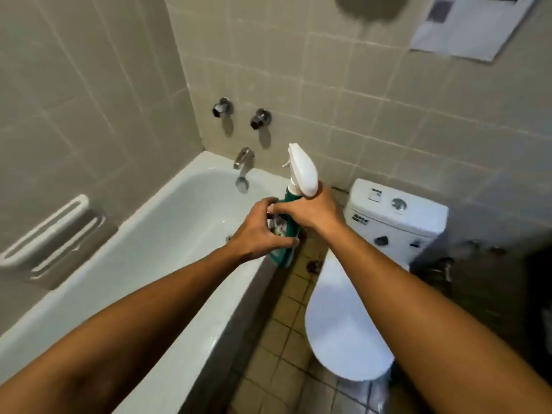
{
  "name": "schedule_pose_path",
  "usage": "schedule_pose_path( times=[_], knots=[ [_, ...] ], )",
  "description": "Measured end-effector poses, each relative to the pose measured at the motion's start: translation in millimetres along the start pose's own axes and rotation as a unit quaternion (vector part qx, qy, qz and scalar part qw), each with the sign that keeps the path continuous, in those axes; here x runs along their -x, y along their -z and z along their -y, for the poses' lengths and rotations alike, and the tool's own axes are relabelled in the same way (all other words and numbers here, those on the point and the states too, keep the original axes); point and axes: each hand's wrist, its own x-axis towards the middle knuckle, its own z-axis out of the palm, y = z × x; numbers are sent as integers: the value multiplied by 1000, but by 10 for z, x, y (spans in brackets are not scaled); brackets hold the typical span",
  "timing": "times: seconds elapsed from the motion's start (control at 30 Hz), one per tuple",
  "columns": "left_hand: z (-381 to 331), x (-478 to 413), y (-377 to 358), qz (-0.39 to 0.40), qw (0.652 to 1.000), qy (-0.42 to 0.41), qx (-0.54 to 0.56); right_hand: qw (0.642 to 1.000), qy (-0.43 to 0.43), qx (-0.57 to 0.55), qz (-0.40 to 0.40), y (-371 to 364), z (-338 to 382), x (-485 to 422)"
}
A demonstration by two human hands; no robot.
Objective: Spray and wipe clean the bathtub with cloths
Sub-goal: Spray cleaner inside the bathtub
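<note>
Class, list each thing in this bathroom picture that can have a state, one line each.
spray bottle: nozzle up, held in both hands.
left hand: grips the bottle's body.
right hand: grips the bottle's neck.
toilet lid: down.
bathtub spout: not running.
bathtub: no water visible.

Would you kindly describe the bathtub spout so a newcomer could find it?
Follow the white bathtub along the left wall to its far end. Just above the rim sits the metal spout, angled down over the tub, unlike the two stubby taps side by side higher up.
</note>
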Motion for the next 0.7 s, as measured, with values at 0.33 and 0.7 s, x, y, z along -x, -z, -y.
schedule_pose_path(
  times=[0.33,0.7],
  knots=[
    [-1982,-97,-3360,226,963,-140,51,951,-153,-61,-262,2811,-2284,961],
    [-3682,360,-6348,413,880,-197,126,863,-263,-26,-431,5170,-4103,2077]
  ],
)
